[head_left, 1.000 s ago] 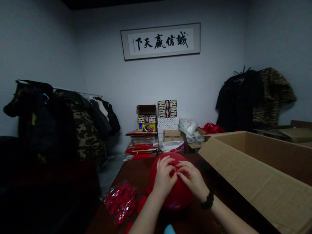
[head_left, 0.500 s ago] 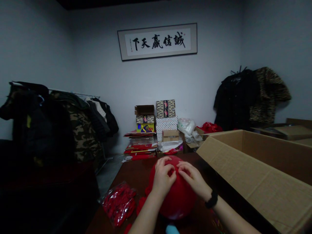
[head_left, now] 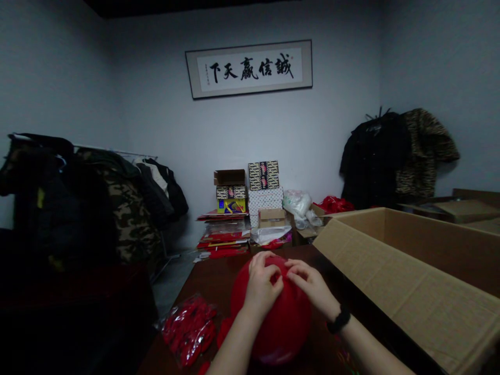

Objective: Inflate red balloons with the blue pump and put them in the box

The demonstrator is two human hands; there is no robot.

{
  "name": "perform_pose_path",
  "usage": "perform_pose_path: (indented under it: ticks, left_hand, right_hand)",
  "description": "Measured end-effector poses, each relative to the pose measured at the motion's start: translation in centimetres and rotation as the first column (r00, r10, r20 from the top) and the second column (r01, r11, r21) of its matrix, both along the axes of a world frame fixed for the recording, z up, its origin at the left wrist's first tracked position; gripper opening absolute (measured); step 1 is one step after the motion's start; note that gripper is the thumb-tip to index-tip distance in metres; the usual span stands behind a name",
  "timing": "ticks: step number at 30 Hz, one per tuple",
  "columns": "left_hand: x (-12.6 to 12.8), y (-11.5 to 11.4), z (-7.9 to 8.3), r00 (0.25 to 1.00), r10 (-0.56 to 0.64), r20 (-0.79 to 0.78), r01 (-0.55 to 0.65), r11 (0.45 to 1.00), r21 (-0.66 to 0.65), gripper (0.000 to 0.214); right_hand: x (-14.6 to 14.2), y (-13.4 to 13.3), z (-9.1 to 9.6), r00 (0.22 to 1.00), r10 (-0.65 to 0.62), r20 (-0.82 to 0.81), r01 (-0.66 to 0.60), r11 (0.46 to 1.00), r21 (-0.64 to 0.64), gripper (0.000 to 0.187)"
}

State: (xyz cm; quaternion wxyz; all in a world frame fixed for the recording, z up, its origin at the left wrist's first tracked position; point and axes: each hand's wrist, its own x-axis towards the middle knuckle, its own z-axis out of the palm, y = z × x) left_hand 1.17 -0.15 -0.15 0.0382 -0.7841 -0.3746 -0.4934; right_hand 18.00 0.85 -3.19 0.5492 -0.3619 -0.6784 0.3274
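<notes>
A big, round red balloon (head_left: 283, 328) is right under the fingers of both hands, above the brown counter (head_left: 211, 281). The left hand (head_left: 262, 286) is over the upper left part of the balloon, and the right hand (head_left: 312, 289) is by its upper right part. The fingers of both hands are bent, and each thumb points in toward the middle, near the pointing finger. The two sets of fingertips meet the top part of the balloon, just beside each other with a small bit of red between them. Most of the balloon bulges out below the fingers, toward the person. It is too dark and small to tell if the fingers pinch the balloon's skin or only touch it. A black band (head_left: 339, 319) goes around the right wrist. To the left of the balloon, a shiny clear bag (head_left: 189, 329) full of red things lies on the counter. To the right is a big open cardboard box (head_left: 406, 281), well apart from the balloon.
</notes>
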Motion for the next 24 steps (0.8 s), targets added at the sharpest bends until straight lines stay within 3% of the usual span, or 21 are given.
perform_pose_path:
  ticks: [5, 12, 17, 24]
  left_hand:
    - [-0.1, 0.0, -0.2, 1.000, 0.013, 0.001, -0.013, 1.000, 0.003, 0.014]
    - [0.4, -0.2, 0.0, 1.000, -0.010, -0.020, 0.011, 1.000, 0.009, 0.015]
    - [0.6, 0.0, 0.9, 1.000, 0.014, -0.012, -0.013, 0.999, 0.052, 0.014]
    - [1.7, 0.0, 1.1, 0.999, -0.026, -0.029, 0.027, 0.998, 0.064, 0.013]
  right_hand:
    - [1.0, -0.4, 0.4, 0.985, 0.153, -0.079, -0.163, 0.976, -0.143, 0.028]
    - [1.1, -2.1, 1.6, 0.891, 0.317, -0.324, -0.392, 0.898, -0.200, 0.035]
    - [1.8, -2.4, 2.7, 0.942, 0.316, -0.115, -0.332, 0.930, -0.158, 0.025]
    - [1.3, -3.4, 3.6, 0.875, 0.297, -0.383, -0.349, 0.934, -0.073, 0.020]
